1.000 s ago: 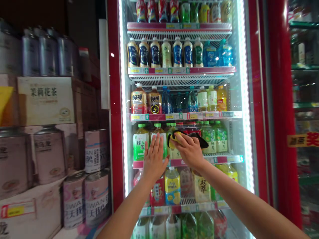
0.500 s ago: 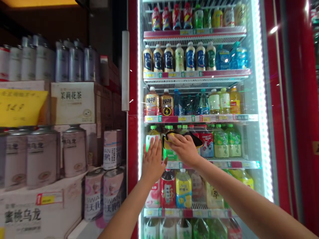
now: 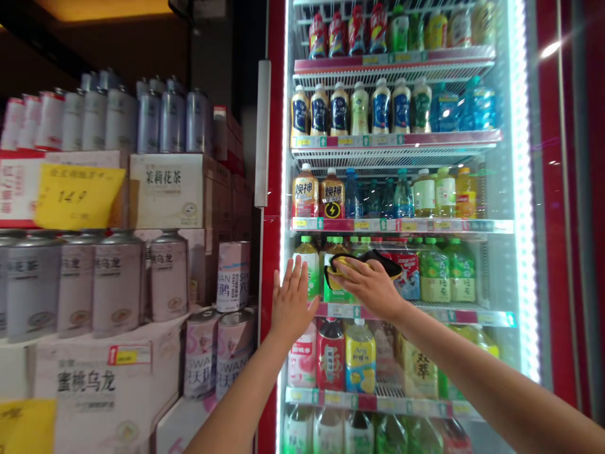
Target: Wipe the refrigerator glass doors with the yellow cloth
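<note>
The glass door (image 3: 392,227) of a lit drinks cooler stands in front of me. My left hand (image 3: 290,306) lies flat on the left part of the glass, fingers spread and pointing up, with nothing in it. To its right, my right hand (image 3: 371,284) presses a black and yellow cloth (image 3: 387,265) against the glass, at the height of the fourth shelf. The cloth sticks out above and to the right of the fingers. Green-capped bottles (image 3: 435,271) show behind the glass near both hands.
The cooler has a red frame and a white vertical handle (image 3: 263,133) on its left side. Stacked boxes (image 3: 165,189), silver cans (image 3: 169,274) and pink cans (image 3: 201,353) fill the left. A yellow price sign (image 3: 78,195) hangs among them.
The whole view has shifted, so the cooler and shelves sit farther right. My right hand and the cloth have moved slightly away from my left hand, which remains flat on the glass.
</note>
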Tool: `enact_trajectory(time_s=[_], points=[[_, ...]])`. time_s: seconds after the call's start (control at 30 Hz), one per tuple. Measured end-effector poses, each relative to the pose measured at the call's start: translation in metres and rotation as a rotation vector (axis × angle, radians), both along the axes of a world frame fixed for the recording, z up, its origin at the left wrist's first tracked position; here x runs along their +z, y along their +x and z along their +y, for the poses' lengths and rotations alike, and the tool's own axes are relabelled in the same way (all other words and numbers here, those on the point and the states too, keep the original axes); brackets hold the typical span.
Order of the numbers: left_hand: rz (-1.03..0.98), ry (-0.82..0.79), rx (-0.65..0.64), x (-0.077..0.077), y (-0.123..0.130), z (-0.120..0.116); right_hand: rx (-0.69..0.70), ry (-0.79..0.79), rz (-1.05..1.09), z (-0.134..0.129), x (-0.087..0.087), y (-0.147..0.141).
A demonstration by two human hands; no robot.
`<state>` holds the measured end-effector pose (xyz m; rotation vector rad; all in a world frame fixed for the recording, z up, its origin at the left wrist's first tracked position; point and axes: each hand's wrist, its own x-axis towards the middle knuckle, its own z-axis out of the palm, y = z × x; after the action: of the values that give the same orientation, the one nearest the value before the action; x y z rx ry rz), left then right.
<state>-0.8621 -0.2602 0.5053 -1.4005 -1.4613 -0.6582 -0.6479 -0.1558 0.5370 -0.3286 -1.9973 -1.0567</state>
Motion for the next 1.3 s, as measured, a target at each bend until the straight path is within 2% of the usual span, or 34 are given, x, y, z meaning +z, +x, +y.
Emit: enact_trajectory(time_s=[0.07, 0.13, 0.2, 0.27, 0.37, 0.43, 0.5, 0.6, 0.67, 0.73, 0.83, 0.9, 0.97, 1.0, 1.07, 1.13, 1.2, 1.23, 1.3], points=[[-0.006, 0.001, 0.004, -0.001, -0.005, -0.002, 0.012, 0.011, 0.085, 0.006, 0.004, 0.011], [-0.006, 0.005, 0.009, -0.003, -0.010, -0.003, 0.025, -0.012, 0.265, 0.010, 0.020, 0.007], [-0.001, 0.015, 0.015, -0.004, -0.016, -0.005, 0.045, -0.045, 0.409, 0.008, 0.036, -0.012], [0.008, 0.026, 0.025, -0.004, -0.022, -0.006, 0.055, -0.066, 0.461, 0.002, 0.041, -0.036], [0.012, 0.034, 0.045, -0.005, -0.028, -0.008, 0.041, -0.034, 0.322, -0.004, 0.024, -0.051], [0.008, 0.033, 0.055, -0.006, -0.032, -0.009, 0.053, 0.044, 0.114, -0.002, 0.012, -0.041], [0.003, 0.026, 0.063, -0.006, -0.036, -0.011, 0.070, 0.117, -0.042, 0.005, 0.011, -0.025], [0.001, 0.012, 0.070, -0.006, -0.040, -0.014, 0.055, 0.103, 0.028, 0.013, 0.035, -0.019], [-0.003, 0.010, 0.073, -0.005, -0.042, -0.016, 0.035, 0.037, 0.186, 0.011, 0.054, -0.035], [-0.013, 0.017, 0.073, -0.004, -0.043, -0.017, 0.020, -0.014, 0.306, 0.003, 0.063, -0.061], [-0.028, 0.030, 0.071, -0.005, -0.045, -0.020, 0.044, -0.001, 0.277, -0.010, 0.048, -0.089], [-0.035, 0.035, 0.078, -0.006, -0.049, -0.022, 0.075, 0.054, 0.145, -0.014, 0.032, -0.091], [-0.041, 0.035, 0.093, -0.009, -0.054, -0.023, 0.078, 0.106, 0.022, -0.013, 0.026, -0.083], [-0.040, 0.034, 0.099, -0.010, -0.057, -0.024, 0.067, 0.121, -0.011, -0.012, 0.030, -0.080], [-0.032, 0.032, 0.106, -0.011, -0.063, -0.024, 0.032, 0.121, 0.002, -0.010, 0.048, -0.079], [-0.019, 0.031, 0.108, -0.010, -0.068, -0.023, -0.003, 0.079, 0.095, -0.012, 0.072, -0.091], [-0.011, 0.031, 0.114, -0.007, -0.072, -0.022, -0.029, 0.013, 0.201, -0.019, 0.088, -0.110], [-0.014, 0.033, 0.120, -0.007, -0.073, -0.022, -0.034, -0.015, 0.234, -0.024, 0.091, -0.120], [-0.028, 0.043, 0.135, -0.007, -0.075, -0.023, -0.026, -0.037, 0.220, -0.031, 0.084, -0.132]])
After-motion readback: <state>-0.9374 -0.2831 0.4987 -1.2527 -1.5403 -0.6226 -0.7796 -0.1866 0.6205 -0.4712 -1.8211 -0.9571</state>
